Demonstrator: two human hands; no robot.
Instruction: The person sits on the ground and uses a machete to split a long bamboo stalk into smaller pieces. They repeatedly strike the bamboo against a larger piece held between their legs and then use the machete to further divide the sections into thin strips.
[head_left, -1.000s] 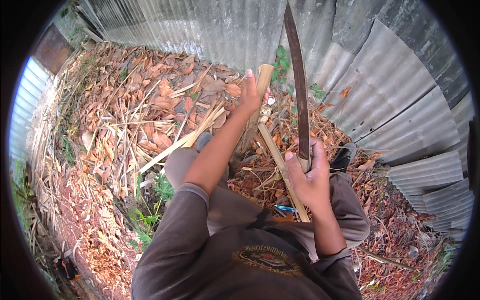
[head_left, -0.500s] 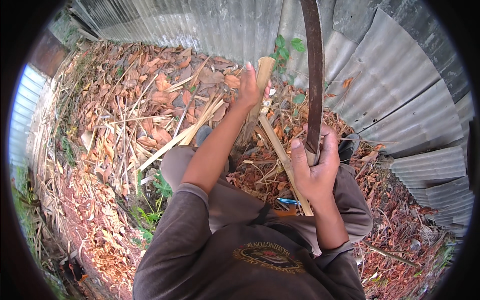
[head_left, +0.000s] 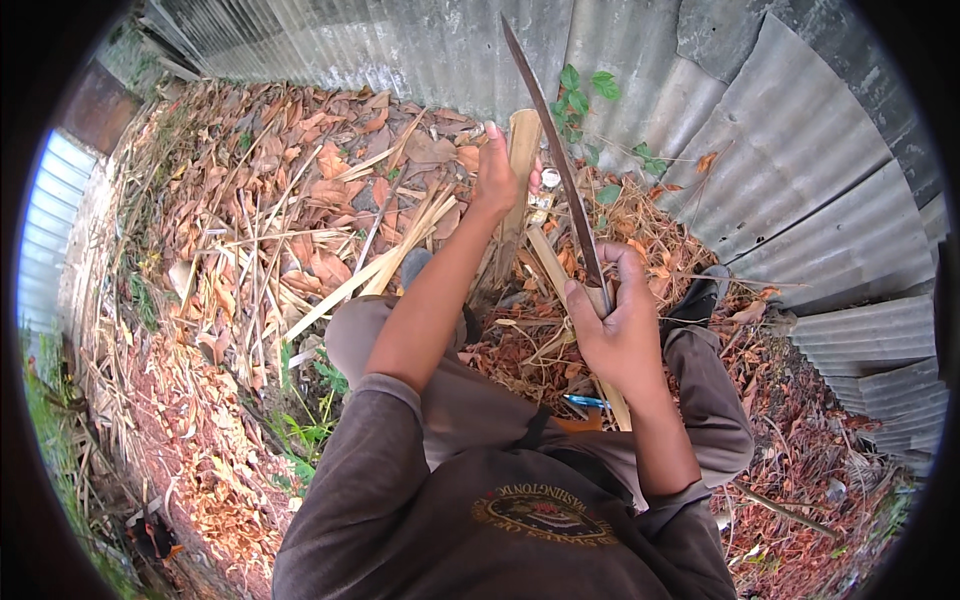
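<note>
My left hand (head_left: 494, 180) is wrapped around a split bamboo piece (head_left: 522, 150), held upright with its pale upper end just above my fingers. In my right hand (head_left: 618, 325) is the handle of a machete (head_left: 563, 165), mostly covered by my palm and fingers. Its long dark blade points up and leans left, close beside the bamboo; whether they touch I cannot tell. Between my legs lies a bamboo strip (head_left: 548, 260) that runs slanting under my right hand. A blue pen-like object (head_left: 585, 402) rests near my lap.
Dry leaves (head_left: 300, 180) and loose bamboo strips (head_left: 400, 240) cover the ground on the left. A corrugated metal fence (head_left: 430, 60) rises ahead, and more metal sheets (head_left: 780, 150) stand to the right. A small green plant (head_left: 575, 100) grows by the fence.
The machete has swung left and down, from nearly vertical to leaning against or near the bamboo. My right hand has shifted slightly left. My left hand keeps its grip in place.
</note>
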